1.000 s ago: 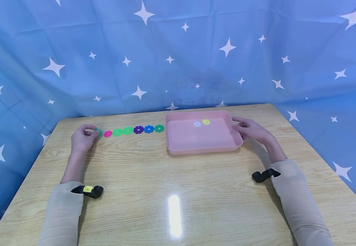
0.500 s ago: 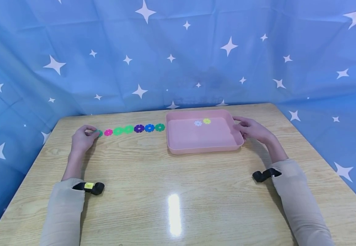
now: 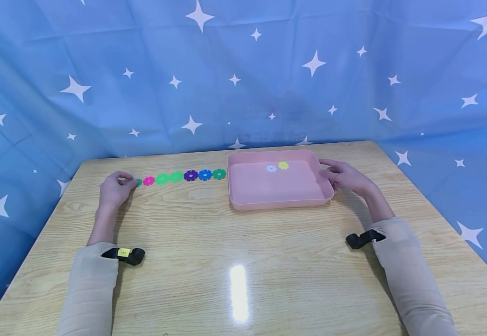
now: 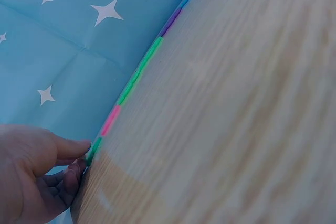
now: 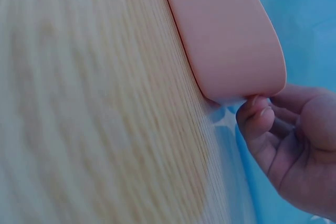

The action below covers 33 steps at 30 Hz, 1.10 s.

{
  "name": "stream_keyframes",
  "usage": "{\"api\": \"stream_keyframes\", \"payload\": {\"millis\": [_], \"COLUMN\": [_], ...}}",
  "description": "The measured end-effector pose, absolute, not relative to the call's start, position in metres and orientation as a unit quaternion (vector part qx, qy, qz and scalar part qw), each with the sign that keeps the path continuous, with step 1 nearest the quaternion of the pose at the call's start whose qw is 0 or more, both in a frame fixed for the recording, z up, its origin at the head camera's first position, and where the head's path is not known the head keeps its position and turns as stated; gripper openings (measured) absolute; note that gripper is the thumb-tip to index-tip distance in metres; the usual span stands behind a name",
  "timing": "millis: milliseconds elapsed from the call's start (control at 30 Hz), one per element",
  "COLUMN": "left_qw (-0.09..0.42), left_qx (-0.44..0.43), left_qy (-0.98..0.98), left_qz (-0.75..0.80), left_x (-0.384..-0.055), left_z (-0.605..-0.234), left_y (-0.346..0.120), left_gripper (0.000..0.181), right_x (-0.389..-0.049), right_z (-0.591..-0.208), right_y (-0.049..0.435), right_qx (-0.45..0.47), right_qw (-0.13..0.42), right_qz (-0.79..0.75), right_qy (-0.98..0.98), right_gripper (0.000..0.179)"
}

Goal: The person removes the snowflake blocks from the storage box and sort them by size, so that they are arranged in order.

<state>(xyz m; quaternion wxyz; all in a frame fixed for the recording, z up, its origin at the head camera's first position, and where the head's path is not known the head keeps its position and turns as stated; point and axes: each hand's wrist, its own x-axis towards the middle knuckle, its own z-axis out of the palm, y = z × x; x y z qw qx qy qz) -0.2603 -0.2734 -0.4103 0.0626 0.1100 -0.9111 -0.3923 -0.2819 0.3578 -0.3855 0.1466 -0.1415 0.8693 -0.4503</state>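
Note:
At the left end of a row of flower-shaped plastic discs, my left hand (image 3: pixel 117 189) pinches a dark green disc (image 3: pixel 139 182) between thumb and fingers. Most of that disc is hidden by the fingertips; its edge shows green in the left wrist view. Just right of it lies a pink disc (image 3: pixel 148 180), then two light green discs (image 3: pixel 169 178), a purple one (image 3: pixel 190 176), a blue one (image 3: pixel 205 175) and another dark green one (image 3: pixel 219 174). My right hand (image 3: pixel 348 177) holds the right end of a pink tray (image 3: pixel 281 204) by its rim.
Inside the tray lie a pale white-blue disc (image 3: pixel 271 168) and a yellow disc (image 3: pixel 283 165). The wooden table (image 3: pixel 176 261) reaches back to a blue curtain (image 3: pixel 226 56) with white stars. The row's right end lies close to the tray's left wall.
My left hand has shifted slightly right with the dark green disc, and less of that disc shows. The right hand and the tray stay in place; the head view has tilted slightly.

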Motion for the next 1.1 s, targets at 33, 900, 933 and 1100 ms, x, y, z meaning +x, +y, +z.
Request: {"api": "stream_keyframes", "payload": {"millis": [33,900,933,1100], "left_qw": [0.063,0.097,0.094,0.082], "left_qx": [0.110,-0.063,-0.067,-0.091], "left_qy": [-0.910,-0.873,-0.873,-0.867], "left_qz": [-0.395,-0.473,-0.474,-0.483], "left_x": [-0.260,-0.261,-0.261,-0.263], "left_z": [-0.410,-0.377,-0.377,-0.376], "left_y": [-0.273,-0.190,-0.186,-0.159], "left_gripper": [0.039,0.031,0.031,0.027], "right_x": [-0.282,-0.283,-0.283,-0.283], "right_z": [-0.385,-0.387,-0.387,-0.389], "right_y": [0.358,0.357,0.358,0.360], "right_qx": [-0.141,-0.145,-0.147,-0.155], "right_qw": [0.146,0.145,0.145,0.142], "right_qz": [-0.450,-0.453,-0.451,-0.446], "right_qy": [0.870,0.867,0.868,0.870], "right_gripper": [0.058,0.058,0.058,0.058]}}
